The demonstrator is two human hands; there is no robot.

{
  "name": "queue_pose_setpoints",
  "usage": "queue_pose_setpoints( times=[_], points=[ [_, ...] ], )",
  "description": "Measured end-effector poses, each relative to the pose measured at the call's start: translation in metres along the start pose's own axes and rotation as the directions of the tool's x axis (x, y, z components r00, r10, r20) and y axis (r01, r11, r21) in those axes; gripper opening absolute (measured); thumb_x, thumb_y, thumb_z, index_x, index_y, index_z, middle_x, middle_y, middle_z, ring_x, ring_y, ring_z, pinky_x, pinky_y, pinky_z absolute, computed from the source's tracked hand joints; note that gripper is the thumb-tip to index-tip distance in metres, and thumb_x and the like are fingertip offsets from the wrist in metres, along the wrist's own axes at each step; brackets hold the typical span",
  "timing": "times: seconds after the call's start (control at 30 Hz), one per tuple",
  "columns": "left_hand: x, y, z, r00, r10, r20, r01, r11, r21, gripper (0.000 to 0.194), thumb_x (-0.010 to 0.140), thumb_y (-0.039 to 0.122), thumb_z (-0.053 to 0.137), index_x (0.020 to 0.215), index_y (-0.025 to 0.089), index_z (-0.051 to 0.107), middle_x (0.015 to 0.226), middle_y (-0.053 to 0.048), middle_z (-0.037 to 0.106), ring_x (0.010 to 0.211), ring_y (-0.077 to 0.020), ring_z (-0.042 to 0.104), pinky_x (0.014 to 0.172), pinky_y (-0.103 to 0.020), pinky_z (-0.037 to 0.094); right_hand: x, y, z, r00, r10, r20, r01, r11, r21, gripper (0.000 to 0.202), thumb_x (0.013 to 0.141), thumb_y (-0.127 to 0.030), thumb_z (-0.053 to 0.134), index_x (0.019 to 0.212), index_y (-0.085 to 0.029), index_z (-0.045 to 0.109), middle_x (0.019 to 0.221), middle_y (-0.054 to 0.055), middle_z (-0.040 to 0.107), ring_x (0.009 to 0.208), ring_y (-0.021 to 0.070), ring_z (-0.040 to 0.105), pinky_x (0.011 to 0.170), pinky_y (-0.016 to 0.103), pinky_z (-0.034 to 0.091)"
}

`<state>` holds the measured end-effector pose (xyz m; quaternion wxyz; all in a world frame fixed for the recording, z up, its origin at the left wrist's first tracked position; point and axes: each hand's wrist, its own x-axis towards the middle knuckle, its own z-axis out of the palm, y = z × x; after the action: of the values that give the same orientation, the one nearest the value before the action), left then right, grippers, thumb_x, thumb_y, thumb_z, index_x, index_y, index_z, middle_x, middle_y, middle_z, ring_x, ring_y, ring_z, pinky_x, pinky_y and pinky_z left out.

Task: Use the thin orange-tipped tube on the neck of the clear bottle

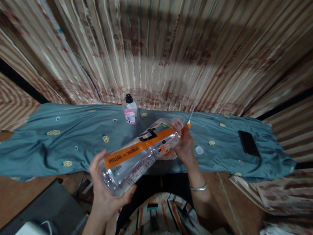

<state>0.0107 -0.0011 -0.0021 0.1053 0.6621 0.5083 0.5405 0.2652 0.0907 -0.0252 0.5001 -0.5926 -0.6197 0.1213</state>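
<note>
Your left hand (107, 196) is wrapped around the base of a large clear bottle (142, 154) with an orange label, fingers curled under it and thumb over the top. The bottle lies tilted, nearly on its side, held above the near edge of the counter, which is draped in a blue cloth (51, 146). Your right hand (185, 148) grips the neck end, fingers pressed together around the orange cap. Farther back on the cloth stands a small bottle (130, 110) with a black cap, upright. A white round lid (199, 150) lies just beside your right hand, and a dark phone (248, 143) rests well to the right.
</note>
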Motion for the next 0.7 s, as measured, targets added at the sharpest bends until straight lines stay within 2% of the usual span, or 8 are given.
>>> queue_pose_setpoints(
  times=[0.2,0.43,0.6,0.7],
  points=[
    [-0.001,0.001,0.000,1.000,-0.003,-0.003,0.003,1.000,0.018,0.086,0.075,0.060,0.069,0.144,0.020,0.038,0.124,-0.018,0.053,0.096,-0.0295,0.068,0.075,-0.046,0.063,-0.002,0.003,0.002,1.000,0.016,-0.022,-0.016,1.000,0.000,0.059,0.083,-0.041,0.067,0.133,-0.013,0.054,0.122,0.017,0.072,0.110,0.0301,0.072,0.096,0.046,0.059],
    [0.003,0.000,-0.002,0.999,0.015,0.045,-0.015,1.000,-0.004,0.087,0.077,0.059,0.068,0.147,0.020,0.033,0.109,-0.012,0.059,0.084,-0.0262,0.069,0.069,-0.042,0.063,-0.002,0.002,0.000,0.999,0.027,-0.018,-0.027,1.000,-0.009,0.063,0.080,-0.045,0.068,0.133,-0.013,0.054,0.122,0.017,0.073,0.110,0.0306,0.072,0.094,0.044,0.059],
    [-0.002,-0.007,-0.003,1.000,0.001,0.022,-0.002,0.998,0.055,0.089,0.072,0.058,0.072,0.145,0.023,0.037,0.126,-0.017,0.054,0.101,-0.0338,0.068,0.082,-0.054,0.063,-0.002,-0.001,-0.001,0.998,0.064,-0.014,-0.064,0.998,0.004,0.060,0.083,-0.046,0.067,0.132,-0.013,0.055,0.116,0.016,0.074,0.103,0.0297,0.074,0.089,0.042,0.061],
    [-0.004,-0.008,-0.003,1.000,-0.002,-0.010,0.002,0.996,0.084,0.086,0.071,0.058,0.072,0.143,0.024,0.041,0.130,-0.017,0.051,0.107,-0.0371,0.065,0.090,-0.060,0.061,-0.001,-0.003,-0.001,0.998,0.058,-0.004,-0.058,0.998,0.020,0.059,0.084,-0.044,0.067,0.133,-0.012,0.054,0.120,0.018,0.072,0.107,0.0304,0.073,0.093,0.044,0.060]
  ],
)
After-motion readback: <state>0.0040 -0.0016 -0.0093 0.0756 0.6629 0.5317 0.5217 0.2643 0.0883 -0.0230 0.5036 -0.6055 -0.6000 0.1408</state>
